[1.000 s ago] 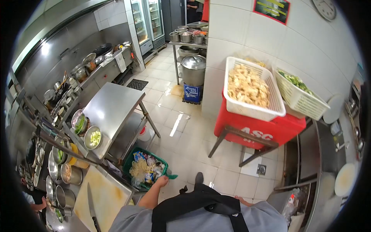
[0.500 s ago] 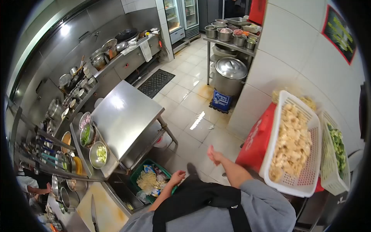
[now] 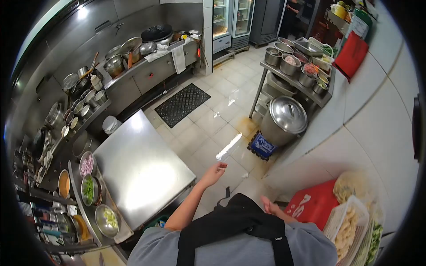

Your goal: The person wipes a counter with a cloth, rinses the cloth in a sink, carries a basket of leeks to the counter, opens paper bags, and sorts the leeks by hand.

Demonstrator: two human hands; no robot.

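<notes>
My left hand (image 3: 214, 173) hangs in the air over the tiled floor, its fingers loosely bent and apart with nothing in them. Just right of its wrist is the corner of the steel table (image 3: 128, 164), which it does not touch. My right hand (image 3: 268, 205) is low in front of my body, empty, with fingers stretched out. Nearest to it is a red bag (image 3: 310, 205) with white lettering. Beyond that stands a white basket (image 3: 353, 213) of pale food pieces, beside a second basket of green vegetables (image 3: 375, 241).
Bowls of onion (image 3: 87, 164), green vegetable (image 3: 88, 190) and pale green pieces (image 3: 108, 220) line the table's left side. Ahead lies a black mat (image 3: 182, 104). A lidded pot (image 3: 286, 119) and a blue crate (image 3: 262, 145) stand beneath a shelf (image 3: 298, 83) of steel containers.
I have walked forward along the aisle. The baskets and cutting board have slid back toward the lower edge. My left hand swung forward, and my right hand swung back. Both stayed empty.
</notes>
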